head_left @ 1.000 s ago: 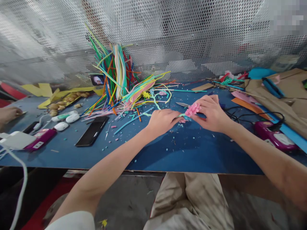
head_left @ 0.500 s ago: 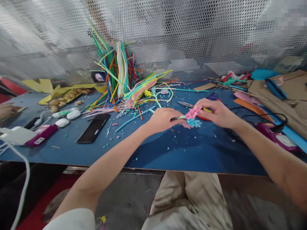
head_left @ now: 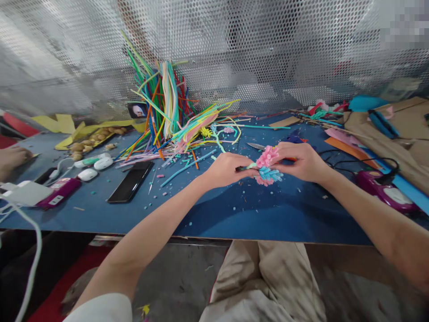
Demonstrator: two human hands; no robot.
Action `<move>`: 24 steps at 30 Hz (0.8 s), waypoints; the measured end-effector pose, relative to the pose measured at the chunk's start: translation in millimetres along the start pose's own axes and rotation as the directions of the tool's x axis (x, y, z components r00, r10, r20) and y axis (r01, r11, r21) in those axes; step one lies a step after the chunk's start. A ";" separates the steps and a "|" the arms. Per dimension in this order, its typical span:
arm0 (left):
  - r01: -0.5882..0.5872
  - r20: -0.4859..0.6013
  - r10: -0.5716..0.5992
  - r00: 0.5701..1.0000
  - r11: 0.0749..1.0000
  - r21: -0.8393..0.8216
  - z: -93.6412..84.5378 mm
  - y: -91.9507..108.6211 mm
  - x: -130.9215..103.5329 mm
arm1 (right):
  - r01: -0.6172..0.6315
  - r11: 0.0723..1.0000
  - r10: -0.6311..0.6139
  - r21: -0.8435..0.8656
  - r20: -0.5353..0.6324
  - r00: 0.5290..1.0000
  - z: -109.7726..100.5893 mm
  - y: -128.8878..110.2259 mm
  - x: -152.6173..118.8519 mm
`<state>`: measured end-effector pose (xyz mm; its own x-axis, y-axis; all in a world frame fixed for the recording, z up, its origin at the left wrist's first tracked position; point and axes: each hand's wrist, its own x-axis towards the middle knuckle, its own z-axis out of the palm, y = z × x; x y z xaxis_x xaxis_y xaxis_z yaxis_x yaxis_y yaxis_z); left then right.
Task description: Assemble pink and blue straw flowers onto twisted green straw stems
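Note:
Over the blue table, my left hand (head_left: 225, 171) is closed around the pale green stem end of a small bunch of pipe-cleaner flowers. The bunch has a pink flower (head_left: 267, 157) on top, a blue flower (head_left: 268, 174) beneath it, and more pink at the bottom. My right hand (head_left: 299, 162) pinches the bunch from the right, its fingertips at the petals. Pointed scissors (head_left: 256, 146) lie just behind, their handles partly hidden by my right hand. A green twisted stem (head_left: 219, 142) lies beyond my left hand.
Many coloured pipe cleaners (head_left: 169, 105) stand in a bundle before the perforated metal panel (head_left: 268, 58). A black phone (head_left: 131, 182) lies left, with purple power strips (head_left: 60, 192) at both sides. Another person's hand (head_left: 15, 156) is at far left. Brown paper (head_left: 409, 134) lies right.
My right hand has come slightly forward from the scissors side to the flowers, and its fingers now pinch at the petals. My left hand keeps its hold, nearly still.

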<state>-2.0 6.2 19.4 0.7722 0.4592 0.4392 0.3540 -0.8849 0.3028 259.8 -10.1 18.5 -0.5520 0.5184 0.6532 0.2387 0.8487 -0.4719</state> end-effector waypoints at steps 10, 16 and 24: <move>0.028 -0.025 -0.032 0.999 0.987 -0.161 -3.7 9.1 0.8 | 0.048 0.984 -0.071 -0.171 -0.133 0.989 -3.4 -13.4 0.7; 0.150 -0.262 -0.120 0.958 0.984 0.100 7.4 11.2 0.4 | -0.203 0.974 0.222 0.098 -0.265 0.938 -5.1 -3.0 -0.1; 0.358 -0.321 -0.362 0.875 0.931 -0.075 12.5 16.5 0.5 | -0.200 0.976 0.147 -0.085 -0.420 0.896 5.0 -4.1 -3.0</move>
<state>10.8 -9.2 14.0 0.3779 0.7476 0.5462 0.5665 -0.6533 0.5023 256.4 -15.7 15.5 -0.1237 0.6330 0.7642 0.4114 0.7335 -0.5410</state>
